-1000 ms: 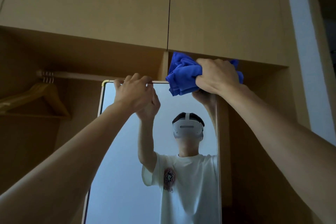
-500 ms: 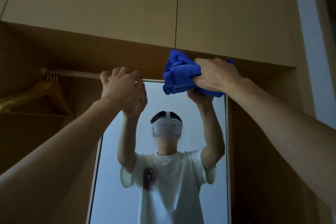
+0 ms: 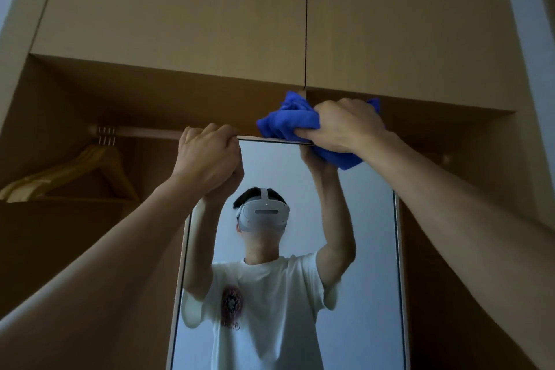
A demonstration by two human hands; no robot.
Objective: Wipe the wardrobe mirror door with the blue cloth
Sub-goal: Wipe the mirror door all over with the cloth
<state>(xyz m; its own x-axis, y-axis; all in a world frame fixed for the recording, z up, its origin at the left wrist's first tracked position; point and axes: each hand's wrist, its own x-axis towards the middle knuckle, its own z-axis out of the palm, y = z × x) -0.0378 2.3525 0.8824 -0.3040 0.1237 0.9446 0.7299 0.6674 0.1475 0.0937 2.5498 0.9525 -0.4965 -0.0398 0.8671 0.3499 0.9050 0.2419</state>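
Seemingly early on, the right hand (image 3: 345, 126) is clutching the bunched blue cloth (image 3: 288, 123) and pressing it onto the top edge of the mirror door (image 3: 369, 249), at about one o'clock on the glass, while the left hand (image 3: 207, 156) is gripping that edge at eleven o'clock. I am judging that the wide pane below, down toward six o'clock, is waiting for its wipe, though no streaks are showing either way.

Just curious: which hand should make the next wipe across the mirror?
Right hand: it grips the bunched blue cloth on the wardrobe mirror door's top edge; left hand only holds that edge.
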